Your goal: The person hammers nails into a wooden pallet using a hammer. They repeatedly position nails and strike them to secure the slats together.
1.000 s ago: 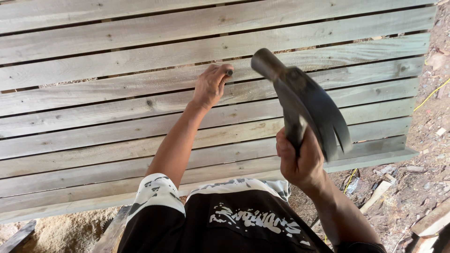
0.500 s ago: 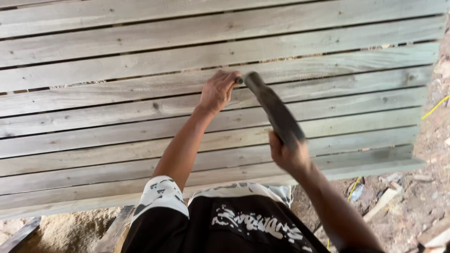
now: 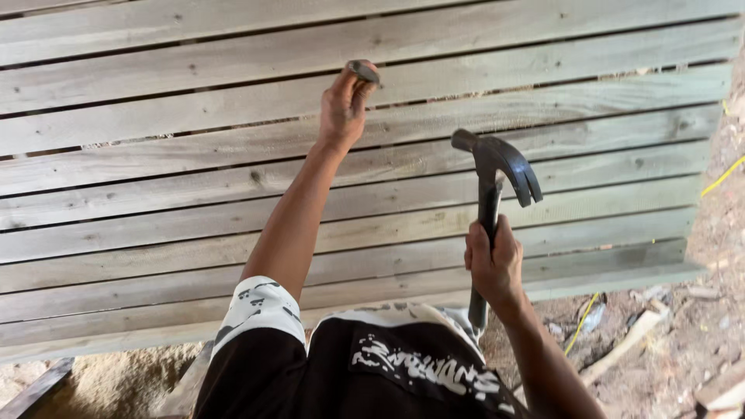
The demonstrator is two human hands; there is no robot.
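A claw hammer [image 3: 493,167] with a dark metal head and a dark handle stands upright over the lower right part of a platform of grey weathered planks [image 3: 155,155], its striking face turned left and its two curved claws pointing down to the right. The right hand [image 3: 493,264] is clenched around the lower part of the handle, whose end sticks out below the fist. The left hand [image 3: 343,105] reaches further up the planks, towards the platform's upper middle, with its fingertips pinched on one small dark piece of metal [image 3: 363,72]; what that piece is cannot be told for sure. About ten long planks run side by side from the left edge to the right, with narrow dark gaps between them. Off the platform's right edge, on the dirt, lie a few wood scraps [image 3: 621,349] and two yellow cords [image 3: 722,177], one near the lower right corner.
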